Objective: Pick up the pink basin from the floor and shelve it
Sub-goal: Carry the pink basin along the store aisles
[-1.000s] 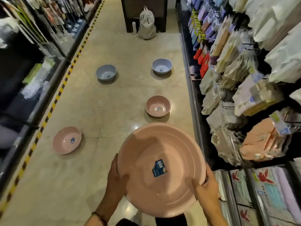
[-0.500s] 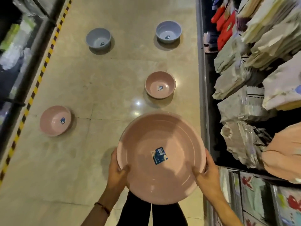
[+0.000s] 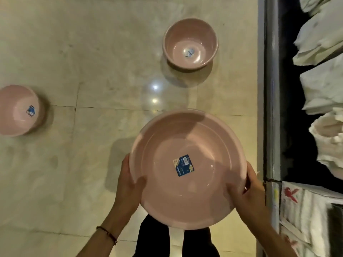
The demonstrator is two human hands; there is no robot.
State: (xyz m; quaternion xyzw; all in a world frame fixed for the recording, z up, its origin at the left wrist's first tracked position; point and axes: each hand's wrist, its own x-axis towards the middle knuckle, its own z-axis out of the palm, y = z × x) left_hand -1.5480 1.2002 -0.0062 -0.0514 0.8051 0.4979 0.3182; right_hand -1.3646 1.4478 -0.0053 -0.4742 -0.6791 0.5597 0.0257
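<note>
Hands grip the large pink basin (image 3: 207, 151) at opposite sides of its rim. The left hand (image 3: 128, 184) and the right hand (image 3: 246, 188) each curl a thumb over the inner wall, with fingers underneath. The basin is held mouth up above the tiled floor (image 3: 92, 52), a blue label (image 3: 183, 165) stuck inside its bottom. Beyond it sits a smaller pink basin (image 3: 190, 43), and another pink basin (image 3: 18, 110) lies well to its left. Just right of it runs the shelf's metal edge (image 3: 272, 89), hung with white packaged goods (image 3: 324, 89).

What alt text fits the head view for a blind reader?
A left hand and a right hand hold a pink basin by opposite sides of its rim. A second basin and a third basin stand on the tiled floor; a shelf lines the right.
</note>
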